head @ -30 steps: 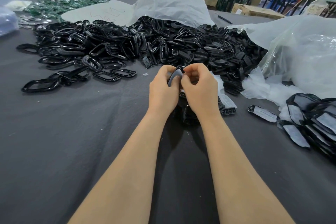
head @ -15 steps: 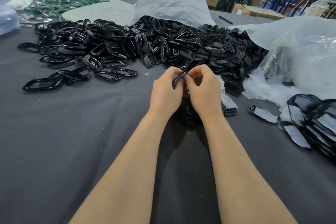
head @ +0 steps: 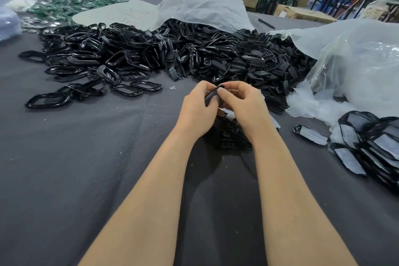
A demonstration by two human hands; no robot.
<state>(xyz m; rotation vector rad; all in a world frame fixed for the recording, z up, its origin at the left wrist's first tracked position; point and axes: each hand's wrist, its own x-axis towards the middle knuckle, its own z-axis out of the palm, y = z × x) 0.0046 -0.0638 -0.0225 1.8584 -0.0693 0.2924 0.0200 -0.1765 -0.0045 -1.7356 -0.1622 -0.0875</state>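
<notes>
above grey cloth point(head: 86, 179), left hand point(head: 195, 110), right hand point(head: 244, 103) pinch black part point(head: 212, 95).

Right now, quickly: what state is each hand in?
Left hand: closed, gripping the small black part.
Right hand: closed, pinching the same part.
</notes>
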